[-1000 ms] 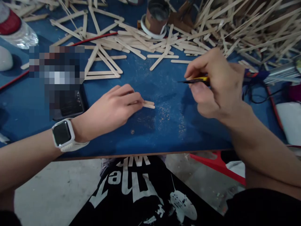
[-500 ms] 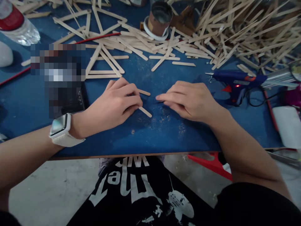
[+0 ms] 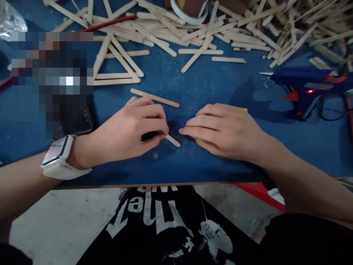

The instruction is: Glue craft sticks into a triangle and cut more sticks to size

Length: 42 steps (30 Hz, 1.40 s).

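Observation:
My left hand (image 3: 138,127), with a white watch at the wrist, pinches a wooden craft stick (image 3: 173,141) between thumb and forefinger. Only the stick's right end shows past the fingertips. A second craft stick (image 3: 162,101) lies on the table just above the knuckles of that hand. To the right, my right hand (image 3: 220,130) rests low over the table, fingers pressed together and pointing left at the held stick, a small gap apart. A tiny yellow bit (image 3: 246,109) peeks out behind this hand; whatever is under its fingers is hidden.
A blue glue gun (image 3: 309,88) with a red light lies at the right. Loose craft sticks (image 3: 154,36) are heaped along the back, beside a triangular stick frame (image 3: 117,81). At the left is a dark phone (image 3: 78,121). The blue table's front edge (image 3: 138,185) runs near me.
The camera view has shifted closer and lower. My left hand has slid off the upper craft stick, which now lies uncovered. Both hands sit slightly nearer to the table's front edge.

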Motion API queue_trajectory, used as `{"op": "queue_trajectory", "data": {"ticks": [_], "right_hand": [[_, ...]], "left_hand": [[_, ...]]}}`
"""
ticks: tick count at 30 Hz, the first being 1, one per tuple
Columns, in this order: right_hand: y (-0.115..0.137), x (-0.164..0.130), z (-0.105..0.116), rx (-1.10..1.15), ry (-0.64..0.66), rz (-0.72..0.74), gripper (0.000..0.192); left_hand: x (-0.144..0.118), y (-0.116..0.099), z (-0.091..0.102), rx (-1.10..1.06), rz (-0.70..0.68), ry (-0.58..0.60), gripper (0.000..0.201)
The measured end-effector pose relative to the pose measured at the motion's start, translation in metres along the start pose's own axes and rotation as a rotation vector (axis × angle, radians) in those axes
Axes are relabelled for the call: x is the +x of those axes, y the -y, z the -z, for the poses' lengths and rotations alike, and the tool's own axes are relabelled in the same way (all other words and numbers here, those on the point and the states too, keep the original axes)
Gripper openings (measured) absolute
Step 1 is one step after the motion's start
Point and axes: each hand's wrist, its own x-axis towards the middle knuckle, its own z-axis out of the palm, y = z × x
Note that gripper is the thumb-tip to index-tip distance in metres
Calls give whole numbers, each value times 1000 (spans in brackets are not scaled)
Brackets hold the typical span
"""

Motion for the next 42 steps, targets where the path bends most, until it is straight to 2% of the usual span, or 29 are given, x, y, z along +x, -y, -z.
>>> {"op": "queue_trajectory", "data": {"ticks": [3, 10, 20, 28, 37, 42], "right_hand": [[5, 1, -3, 3, -23, -30, 21], [11, 5, -5, 51, -131, -47, 22], [15, 10, -4, 71, -127, -81, 19], [14, 8, -4, 85, -105, -105, 25], [14, 12, -3, 100, -144, -99, 20], [14, 9, -4, 121, -139, -121, 22]], "left_hand": [[0, -1, -2, -20, -31, -10, 22], [-2, 0, -7, -16, -36, -48, 21], [-1, 2, -7, -39, -35, -30, 24], [-1, 1, -6, -50, -1, -22, 23], [-1, 1, -5, -53, 16, 0, 23], [-1, 1, -6, -61, 2, -32, 23]]}}
